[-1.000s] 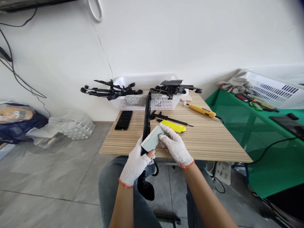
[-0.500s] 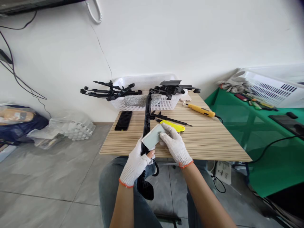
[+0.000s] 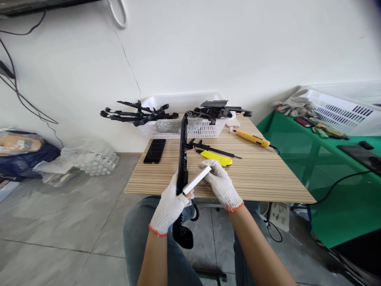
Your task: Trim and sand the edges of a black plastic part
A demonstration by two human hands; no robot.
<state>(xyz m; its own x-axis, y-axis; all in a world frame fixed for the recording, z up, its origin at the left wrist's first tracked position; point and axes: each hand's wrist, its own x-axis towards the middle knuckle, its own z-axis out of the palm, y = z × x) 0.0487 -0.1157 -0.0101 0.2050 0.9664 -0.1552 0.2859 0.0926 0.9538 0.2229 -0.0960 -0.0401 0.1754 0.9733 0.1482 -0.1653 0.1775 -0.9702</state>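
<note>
My left hand (image 3: 169,204), in a white knitted glove with a bare thumb tip, is closed around a long black plastic trim piece (image 3: 182,159). The piece runs from near the basket down past the table edge, its lower end over my lap. Between the gloved fingers of my right hand (image 3: 220,183) is a thin flat white block (image 3: 197,180), turned edge-on. Its lower end is at my left thumb, close beside the trim piece; whether it touches is hard to see. A yellow utility knife (image 3: 216,158) and a black caliper (image 3: 218,149) lie just beyond my right hand.
A white basket (image 3: 208,130) with black plastic parts (image 3: 217,111) sticking over its rim stands at the table's back. On the table (image 3: 256,178) lie a phone (image 3: 154,151) and a yellow corded tool (image 3: 252,138). A green-covered table (image 3: 297,159) stands at right.
My right hand has turned the block from showing its broad pale face to standing edge-on. My left hand and the trim piece have hardly moved.
</note>
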